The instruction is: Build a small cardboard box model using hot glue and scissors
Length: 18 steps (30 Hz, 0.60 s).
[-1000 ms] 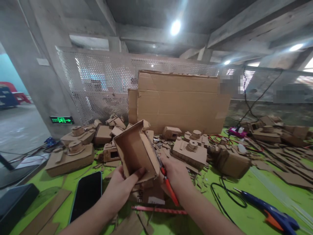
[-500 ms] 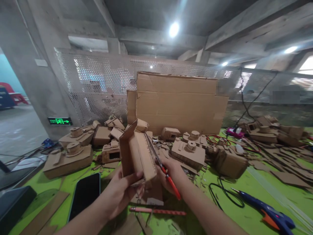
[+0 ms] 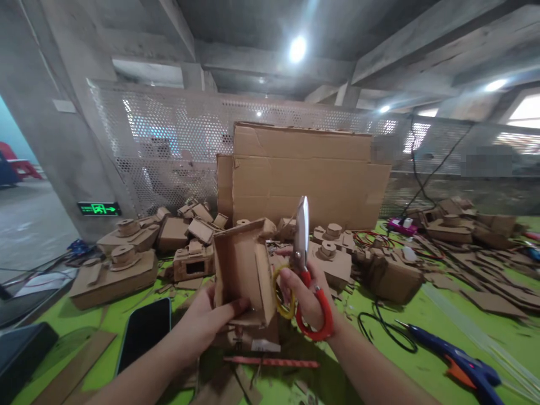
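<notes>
My left hand [image 3: 211, 318] grips a small cardboard box [image 3: 242, 261] by its lower left side, thumb inside; the box's hollow side faces me. In my right hand [image 3: 306, 292], just right of the box, is a pair of scissors [image 3: 301, 242] with one red and one yellow handle loop. The blades point upward and look closed together. Below the box, a red pencil-like stick [image 3: 272, 362] lies across the green table. Several cardboard camera-like models [image 3: 194, 263] surround my hands.
A phone [image 3: 143, 334] lies left of my left arm. To the right rests a blue glue gun [image 3: 453, 351] with its black cable. A large cardboard sheet [image 3: 304, 180] stands behind. Cardboard strips and scraps [image 3: 485, 273] cover the right side, near a purple power strip [image 3: 402, 225].
My left hand has turned the box so its hollow inside faces me. The scissors have swung from beside the box's edge to upright, apart from it, still in my right hand.
</notes>
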Tool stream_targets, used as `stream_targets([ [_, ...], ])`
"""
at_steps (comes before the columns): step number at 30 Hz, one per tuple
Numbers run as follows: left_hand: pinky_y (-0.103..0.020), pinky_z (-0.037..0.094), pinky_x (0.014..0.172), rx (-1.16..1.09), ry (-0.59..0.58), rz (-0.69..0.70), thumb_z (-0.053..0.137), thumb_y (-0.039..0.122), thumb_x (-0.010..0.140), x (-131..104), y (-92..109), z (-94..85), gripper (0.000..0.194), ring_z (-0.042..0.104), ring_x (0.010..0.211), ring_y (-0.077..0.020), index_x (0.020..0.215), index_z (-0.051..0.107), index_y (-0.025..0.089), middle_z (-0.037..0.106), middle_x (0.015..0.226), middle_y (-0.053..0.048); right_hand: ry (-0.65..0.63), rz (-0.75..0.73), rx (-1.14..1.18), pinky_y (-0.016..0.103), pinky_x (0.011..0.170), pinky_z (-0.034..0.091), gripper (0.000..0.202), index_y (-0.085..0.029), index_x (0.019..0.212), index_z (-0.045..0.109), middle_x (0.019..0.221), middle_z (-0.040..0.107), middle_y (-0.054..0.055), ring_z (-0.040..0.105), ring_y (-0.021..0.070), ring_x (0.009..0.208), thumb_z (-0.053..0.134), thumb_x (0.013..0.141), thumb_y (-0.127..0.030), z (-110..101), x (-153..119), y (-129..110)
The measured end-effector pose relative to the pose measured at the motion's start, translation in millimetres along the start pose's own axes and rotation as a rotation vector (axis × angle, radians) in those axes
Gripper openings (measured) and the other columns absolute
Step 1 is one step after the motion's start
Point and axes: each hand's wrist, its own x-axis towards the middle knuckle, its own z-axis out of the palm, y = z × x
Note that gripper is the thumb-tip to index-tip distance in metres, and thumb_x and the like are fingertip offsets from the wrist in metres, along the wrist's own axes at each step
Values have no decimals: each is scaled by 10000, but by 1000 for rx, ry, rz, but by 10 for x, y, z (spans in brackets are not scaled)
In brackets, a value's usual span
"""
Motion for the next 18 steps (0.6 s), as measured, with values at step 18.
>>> stream_targets([
  [18,-273,564,534,-55,-258,-130,896,204,706,-96,-94,-8,413,745,622,-230,1081,730,155,786,801,-99,7,130,167,220,419,421,409,-233,778,500,525,425,-90,443,102,443,746,845,-553,-37,90,-88],
])
